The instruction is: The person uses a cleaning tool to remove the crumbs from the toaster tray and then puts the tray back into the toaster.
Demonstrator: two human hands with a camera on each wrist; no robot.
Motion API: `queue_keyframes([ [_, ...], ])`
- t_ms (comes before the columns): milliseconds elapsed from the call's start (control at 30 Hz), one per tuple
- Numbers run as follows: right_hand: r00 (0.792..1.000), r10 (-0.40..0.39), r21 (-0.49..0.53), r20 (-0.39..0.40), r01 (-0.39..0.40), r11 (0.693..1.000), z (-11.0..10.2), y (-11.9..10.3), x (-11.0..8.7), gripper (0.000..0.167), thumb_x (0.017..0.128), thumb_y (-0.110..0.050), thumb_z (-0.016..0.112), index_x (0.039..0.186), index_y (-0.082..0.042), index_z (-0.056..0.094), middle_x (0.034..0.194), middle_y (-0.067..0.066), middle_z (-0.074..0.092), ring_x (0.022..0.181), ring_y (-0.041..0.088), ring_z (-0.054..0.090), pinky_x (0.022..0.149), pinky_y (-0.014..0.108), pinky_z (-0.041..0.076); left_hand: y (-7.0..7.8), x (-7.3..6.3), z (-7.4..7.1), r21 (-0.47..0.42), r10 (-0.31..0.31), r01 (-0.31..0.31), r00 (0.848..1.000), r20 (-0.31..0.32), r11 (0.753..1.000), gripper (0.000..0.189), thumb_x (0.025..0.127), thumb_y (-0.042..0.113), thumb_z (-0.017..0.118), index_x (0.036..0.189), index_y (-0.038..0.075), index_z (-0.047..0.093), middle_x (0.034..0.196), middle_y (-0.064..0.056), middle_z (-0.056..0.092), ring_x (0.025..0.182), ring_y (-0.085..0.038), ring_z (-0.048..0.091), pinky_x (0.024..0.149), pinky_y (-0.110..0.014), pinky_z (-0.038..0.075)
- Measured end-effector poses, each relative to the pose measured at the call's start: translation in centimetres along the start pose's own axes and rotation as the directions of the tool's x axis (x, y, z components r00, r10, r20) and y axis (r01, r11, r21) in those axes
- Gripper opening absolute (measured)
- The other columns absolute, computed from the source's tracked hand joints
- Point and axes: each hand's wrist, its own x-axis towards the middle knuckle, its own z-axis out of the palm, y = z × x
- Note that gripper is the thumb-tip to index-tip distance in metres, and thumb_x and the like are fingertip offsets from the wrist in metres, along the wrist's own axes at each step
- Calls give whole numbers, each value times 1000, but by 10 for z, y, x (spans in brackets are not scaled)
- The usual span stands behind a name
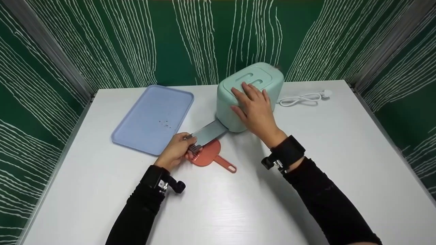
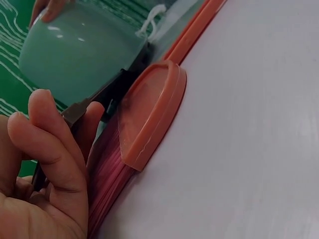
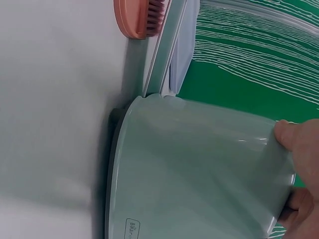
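A mint-green toaster with a lidded top stands at the back of the table. From its lower end sticks out a flat metal crumb tray. My left hand pinches the dark slotted end of that crumb tray between thumb and fingers. On the toaster's lid and upper edge rests my right hand, its fingers spread. Under the crumb tray lies a red-orange brush with reddish bristles. The left wrist view shows the brush flat on the table, beside my left fingers.
A blue tray with dark crumbs near its right side lies on the left of the white table. Right of the toaster, a white power cord is bundled, with its plug. Green walls with white lines surround the table.
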Motion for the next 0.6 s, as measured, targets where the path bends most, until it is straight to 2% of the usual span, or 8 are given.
queue_keyframes([
  [333, 1000, 3, -4, 12, -3, 1000, 1, -1, 1, 54, 109, -39, 64, 159, -22, 53, 171, 17, 42, 160, 39, 36, 133, 71, 15, 5, 6, 8, 21, -55, 55, 998, -23, 998, 14, 112, 10, 55, 117, -3, 53, 83, -15, 76, 43, -6, 54, 40, -17, 46],
  [600, 1000, 1, -8, 1, -1, 1000, 1, 1, 0, 54, 109, -39, 64, 159, -21, 54, 171, 17, 42, 160, 39, 36, 133, 71, 15, 14, 10, 15, 63, -102, 104, 994, -40, 993, 20, 112, 14, 56, 123, -3, 54, 85, -12, 74, 44, -6, 55, 40, -17, 45],
])
